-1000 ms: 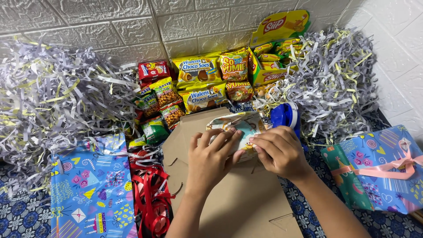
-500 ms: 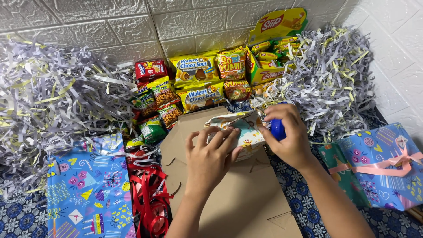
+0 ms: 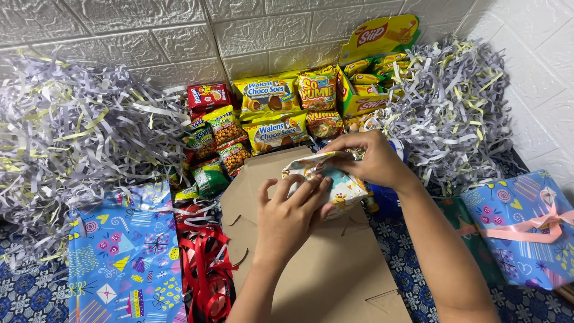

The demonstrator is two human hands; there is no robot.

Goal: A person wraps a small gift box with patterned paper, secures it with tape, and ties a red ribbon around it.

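Both of my hands are on a small parcel wrapped in pale patterned paper (image 3: 335,182), held just above a flat brown cardboard sheet (image 3: 323,269). My left hand (image 3: 290,209) presses its fingers against the parcel's near side. My right hand (image 3: 373,158) curls over the parcel's far top edge, gripping it. A blue object (image 3: 385,200) lies partly hidden under my right wrist, beside the cardboard.
Yellow, red and green snack packets (image 3: 266,98) are piled against the white brick wall. Heaps of shredded paper (image 3: 72,131) lie left and right. Blue wrapping paper (image 3: 119,263), red ribbon (image 3: 206,275) and a wrapped gift with a pink bow (image 3: 526,227) flank the cardboard.
My right hand moved from the blue object at the right onto the far top edge of the parcel. My left hand stayed on the parcel's near side.
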